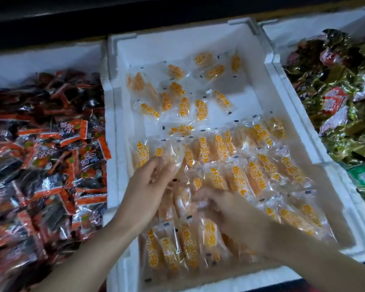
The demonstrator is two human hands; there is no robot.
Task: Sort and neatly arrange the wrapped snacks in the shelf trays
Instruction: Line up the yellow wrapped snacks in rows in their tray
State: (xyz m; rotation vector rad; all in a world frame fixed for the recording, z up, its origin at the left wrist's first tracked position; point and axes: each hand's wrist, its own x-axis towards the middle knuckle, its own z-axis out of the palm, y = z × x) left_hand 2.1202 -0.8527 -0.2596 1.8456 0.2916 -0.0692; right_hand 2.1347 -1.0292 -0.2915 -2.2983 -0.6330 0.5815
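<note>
A white foam tray [287, 106] in the middle holds clear packets of orange dried-fruit snacks [259, 175]. Those in its near half lie in overlapping rows; loose packets [183, 102] are scattered across the far half. My left hand [150, 182] is over the near left part of the tray, its fingers pinching one clear packet [176, 157]. My right hand [226, 207], blurred, lies low on the packets in the near middle, fingers curled among them; whether it holds one is unclear.
A tray of red and black wrapped snacks [44, 157] fills the left. At the right, another foam tray [303, 28] holds green, gold and red wrapped snacks [341, 98]. A dark shelf edge [135, 13] runs along the back.
</note>
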